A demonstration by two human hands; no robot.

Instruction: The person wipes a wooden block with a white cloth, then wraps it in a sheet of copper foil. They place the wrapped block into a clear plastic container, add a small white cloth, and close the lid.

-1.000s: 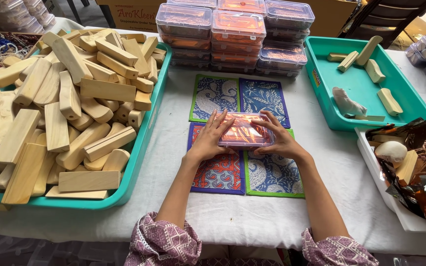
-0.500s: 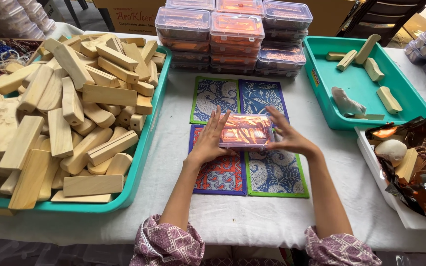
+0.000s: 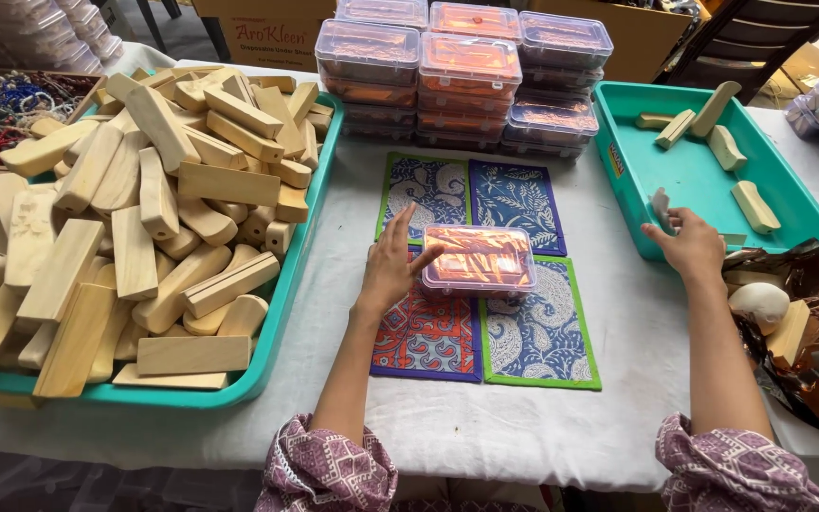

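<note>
1. A closed box (image 3: 478, 260) sits at the centre of the table (image 3: 523, 427), on four patterned mats (image 3: 485, 275) laid as a two-by-two block.
2. The left hand (image 3: 392, 265) touches the box's nine o'clock side.
3. At twelve o'clock from the box, behind the mats, stand stacks of lidded boxes (image 3: 466, 76).
4. At nine o'clock lies a tray (image 3: 267, 360) heaped with wooden blocks (image 3: 135, 218).
5. At two o'clock lies a second tray (image 3: 694, 180) holding a few blocks (image 3: 713, 142).
6. The right hand (image 3: 689, 246) rests at that tray's near edge.
7. At four o'clock lies crumpled foil (image 3: 817, 322).
</note>
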